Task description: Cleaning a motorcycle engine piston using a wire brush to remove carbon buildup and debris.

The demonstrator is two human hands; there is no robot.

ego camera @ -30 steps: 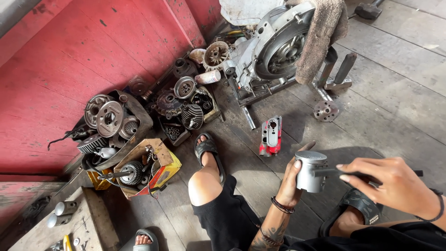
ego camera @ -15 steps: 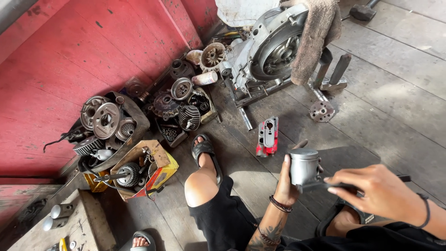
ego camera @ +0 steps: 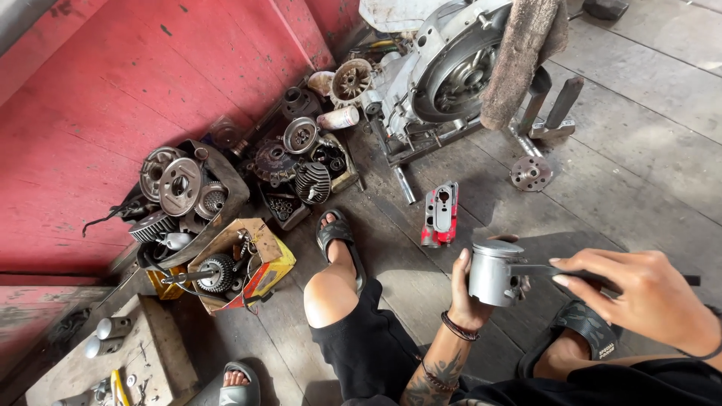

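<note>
Red wall (ego camera: 113, 83) fills the upper left, grey plank floor (ego camera: 647, 158) the rest. Engine block (ego camera: 451, 71) sits top centre on a metal stand, brown rag (ego camera: 519, 53) draped over its right side. Left of it, against the wall, a heap of gears, clutch parts and finned cylinders (ego camera: 301, 162) in a dark tray, plus another dark tray of round metal parts (ego camera: 180, 188). Below that, an open cardboard box (ego camera: 263, 259) with a sprocket and shaft inside. Wooden block (ego camera: 113, 353) at bottom left with small metal cylinders on it. Person squatting, black shorts, sandalled foot (ego camera: 338, 237) near the box, other foot under the right hand. Red and silver part (ego camera: 440, 214) lies flat on the floor between the stand and the hands. Small round flange (ego camera: 530, 173) on the floor right of it. Piston (ego camera: 495, 272), silver, held off the floor at lower right, crown up, just in front of the knees. Left hand (ego camera: 465, 293) wraps it from behind and below, fingers curled tight on the skirt, beaded bracelets on the wrist. Right hand (ego camera: 639, 297) pinches a thin dark tool (ego camera: 549, 269), fingers pressed together on it, tip at the piston's side by the pin hole.
</note>
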